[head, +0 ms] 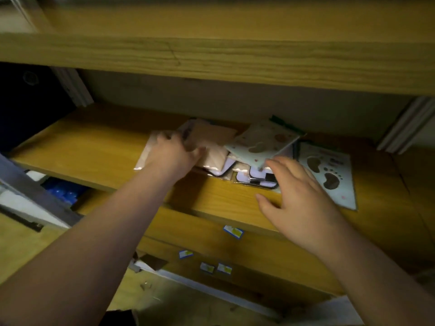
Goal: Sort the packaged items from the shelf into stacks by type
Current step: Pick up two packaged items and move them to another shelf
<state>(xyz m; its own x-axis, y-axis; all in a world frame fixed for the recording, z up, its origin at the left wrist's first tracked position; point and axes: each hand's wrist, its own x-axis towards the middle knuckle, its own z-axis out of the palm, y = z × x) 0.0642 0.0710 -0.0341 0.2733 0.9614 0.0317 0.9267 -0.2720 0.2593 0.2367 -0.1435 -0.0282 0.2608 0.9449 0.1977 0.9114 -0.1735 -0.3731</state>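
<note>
A loose pile of flat packaged items lies on the wooden shelf point(94, 147). My left hand point(171, 154) grips a beige clear-wrapped packet point(213, 156) at the pile's left, under a tan card packet point(211, 134). A pale green footprint card point(263, 142) tilts on top of the pile, its near corner touching the fingertips of my right hand point(299, 196), whose fingers are spread. Black-edged white packets point(247, 177) lie beneath. A second footprint card point(329, 175) rests flat on the shelf to the right.
The shelf above point(211, 55) overhangs closely. A dark bin point(28, 102) stands at the left end. Small blue-and-white labels point(233, 231) stick to the lower shelf's front edge. Blue items point(62, 194) show on the level below at left.
</note>
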